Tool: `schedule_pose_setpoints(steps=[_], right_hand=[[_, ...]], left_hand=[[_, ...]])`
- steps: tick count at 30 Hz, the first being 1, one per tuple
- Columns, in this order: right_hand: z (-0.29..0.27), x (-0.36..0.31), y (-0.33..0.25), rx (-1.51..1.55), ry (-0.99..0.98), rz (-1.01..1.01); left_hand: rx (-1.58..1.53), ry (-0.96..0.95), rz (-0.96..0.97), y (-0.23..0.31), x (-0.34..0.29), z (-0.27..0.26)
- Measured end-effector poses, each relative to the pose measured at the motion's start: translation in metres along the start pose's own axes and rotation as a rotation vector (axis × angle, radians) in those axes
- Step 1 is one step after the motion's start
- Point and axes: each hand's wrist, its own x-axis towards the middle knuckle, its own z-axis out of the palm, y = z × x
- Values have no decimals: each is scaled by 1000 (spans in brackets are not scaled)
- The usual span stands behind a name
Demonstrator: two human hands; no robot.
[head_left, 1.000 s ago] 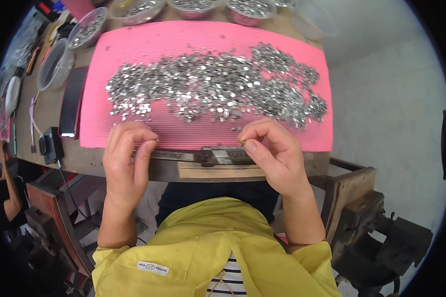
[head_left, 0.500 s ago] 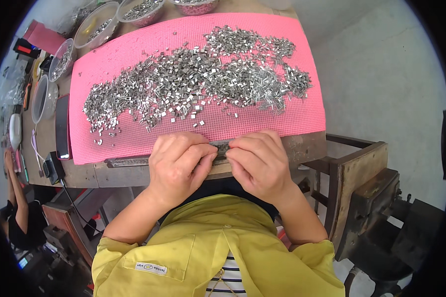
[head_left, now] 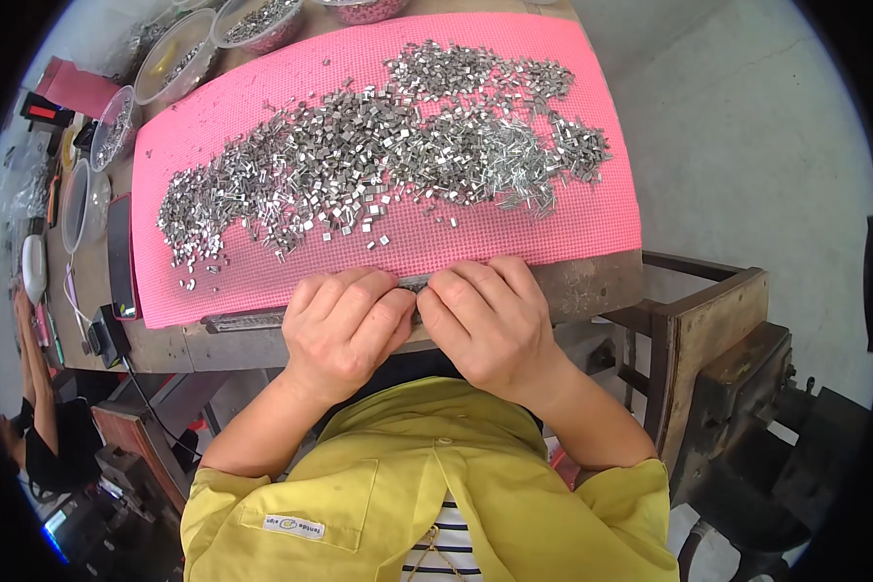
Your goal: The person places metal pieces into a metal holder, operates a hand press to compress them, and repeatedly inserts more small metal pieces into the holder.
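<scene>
My left hand (head_left: 344,328) and my right hand (head_left: 493,328) are almost touching at the table's near edge, their fingers curled and pinched. Whatever sits between the fingertips is hidden or too small to name. Beneath the hands runs a long dark bar (head_left: 247,320), its left end showing beside my left hand. Just beyond them lies a pink textured mat (head_left: 582,228). Spread across it is a wide heap of small silvery metal pieces (head_left: 354,145), some square and flat, some thin like pins. A few loose pieces lie between the heap and my hands.
Clear plastic bowls (head_left: 173,60) line the mat's far and left sides, several with metal pieces. A dark phone (head_left: 122,257) and a black box with a cable (head_left: 109,333) are at the left. Another person's arm (head_left: 41,388) shows far left. Heavy dark machinery (head_left: 737,427) stands right.
My hands have drawn closer together, covering the piece of the bar that showed between them. The right hand is slightly further left, and the whole view has shifted a little.
</scene>
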Motion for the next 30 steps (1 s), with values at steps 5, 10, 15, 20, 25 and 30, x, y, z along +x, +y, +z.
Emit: schedule_pose_setpoints(steps=[5,10,15,20,25,30], right_hand=[[-6,4,-1,-3,-71,5],[-13,9,0,16,-133,10],[-10,7,4,76,-77,48],[-3,-3,12,136,-3,77],[2,-6,16,289,70,125],[2,-2,12,374,95,224]], left_hand=[[-32,15,-47,1,3,0],[-143,30,-120,0,4,0],[-163,30,-186,2,2,1],[-199,5,-208,3,6,-2],[-219,-5,-209,1,5,-3],[-268,-3,-193,-1,5,-6]])
